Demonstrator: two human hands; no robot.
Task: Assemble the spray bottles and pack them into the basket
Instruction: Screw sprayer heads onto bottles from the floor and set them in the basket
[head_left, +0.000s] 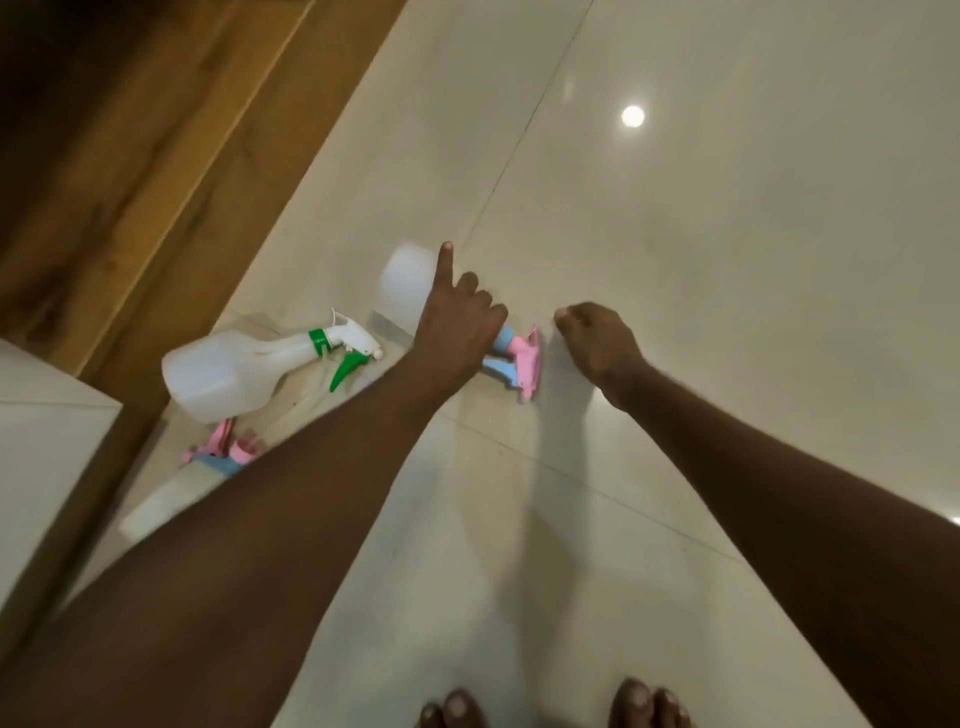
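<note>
The person stands barefoot on a glossy tiled floor (675, 364), both arms reaching down and forward. The left hand (457, 322) wraps around the neck of a white spray bottle (408, 280) with a pink and blue spray head (522, 361); its grip is closed on the neck, though the index finger sticks out straight along the bottle's body. The bottle is blurred, so I cannot tell whether it touches the floor. The right hand (597, 343) hovers just beside the pink head, fingers curled in on themselves and holding nothing, its grip narrow. To the left, a second white bottle (223, 371) with a green and white spray head (345, 348) lies on its side on the floor. Just below it lies another pink and blue spray head (228, 449), partly hidden behind the left forearm. A wooden panel (156, 156) runs along the floor's left edge. Bare toes (550, 706) show at the bottom.
</note>
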